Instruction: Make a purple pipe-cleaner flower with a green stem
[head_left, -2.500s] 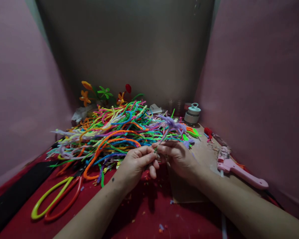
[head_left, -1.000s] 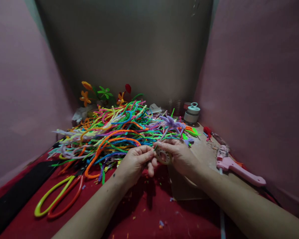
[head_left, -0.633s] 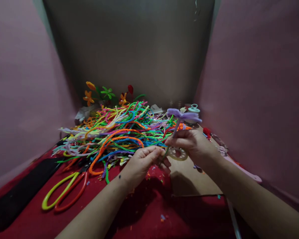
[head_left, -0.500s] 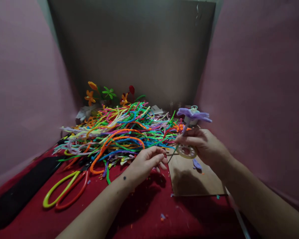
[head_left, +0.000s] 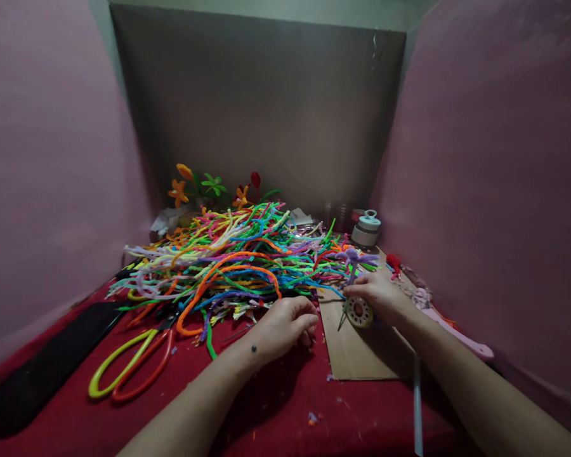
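Observation:
My right hand (head_left: 378, 296) is closed around the stem of a purple fuzzy pipe-cleaner flower (head_left: 355, 257), with the petals spread above the fingers. A thin green stem end (head_left: 342, 317) sticks out below the hand. Just under the fingers is a pale spool (head_left: 359, 312) with a ring of holes; how it is held is hidden. Left of the cardboard, my left hand (head_left: 290, 325) hovers over the red cloth (head_left: 285, 412). Its fingers are loosely curled and slightly apart, and nothing shows in them.
Many coloured pipe cleaners (head_left: 228, 254) are heaped at centre left. Scissors (head_left: 128, 368) with yellow and red handles lie in front. A cardboard sheet (head_left: 361, 355) lies under my right hand. A lidded jar (head_left: 366, 228), finished flowers (head_left: 178, 192) and a pink strip (head_left: 461, 333) lie farther out.
My right hand has lowered the purple flower and spool toward the cardboard. My left hand has shifted slightly down, away from the stem end. The camera view has tilted up a little.

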Demonstrator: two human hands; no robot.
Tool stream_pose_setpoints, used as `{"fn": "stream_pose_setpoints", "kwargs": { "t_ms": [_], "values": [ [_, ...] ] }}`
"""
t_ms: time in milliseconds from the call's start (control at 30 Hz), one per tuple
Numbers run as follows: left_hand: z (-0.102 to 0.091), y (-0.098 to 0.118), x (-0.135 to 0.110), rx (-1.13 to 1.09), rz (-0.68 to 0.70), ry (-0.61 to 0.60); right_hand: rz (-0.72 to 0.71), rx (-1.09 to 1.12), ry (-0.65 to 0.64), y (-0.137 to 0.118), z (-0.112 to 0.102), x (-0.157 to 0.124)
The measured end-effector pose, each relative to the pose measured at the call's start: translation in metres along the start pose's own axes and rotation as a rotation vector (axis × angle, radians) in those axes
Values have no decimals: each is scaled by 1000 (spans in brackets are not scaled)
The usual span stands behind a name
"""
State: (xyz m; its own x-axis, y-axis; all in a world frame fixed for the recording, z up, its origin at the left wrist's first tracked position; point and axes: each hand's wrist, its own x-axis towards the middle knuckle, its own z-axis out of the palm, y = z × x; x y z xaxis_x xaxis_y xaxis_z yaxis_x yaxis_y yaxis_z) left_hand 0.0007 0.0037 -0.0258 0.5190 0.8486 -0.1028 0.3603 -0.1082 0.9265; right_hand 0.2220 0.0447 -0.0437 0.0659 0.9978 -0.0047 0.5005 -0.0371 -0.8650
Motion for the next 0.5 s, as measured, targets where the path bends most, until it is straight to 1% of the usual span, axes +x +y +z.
{"fn": "stream_pose_setpoints", "kwargs": {
  "t_ms": [167, 333, 400, 500],
  "values": [
    [0, -2, 1, 12, 31, -12, -4, -101, 12, -4, 1, 3],
    [0, -5, 1, 55, 65, 0, -54, -248, 35, -18, -3, -3],
    [0, -6, 2, 89, 77, 2, -114, -328, 70, -25, -5, -7],
    [1, -8, 1, 147, 100, 1, -252, -538, 140, -31, -6, -11]
  ]
}}
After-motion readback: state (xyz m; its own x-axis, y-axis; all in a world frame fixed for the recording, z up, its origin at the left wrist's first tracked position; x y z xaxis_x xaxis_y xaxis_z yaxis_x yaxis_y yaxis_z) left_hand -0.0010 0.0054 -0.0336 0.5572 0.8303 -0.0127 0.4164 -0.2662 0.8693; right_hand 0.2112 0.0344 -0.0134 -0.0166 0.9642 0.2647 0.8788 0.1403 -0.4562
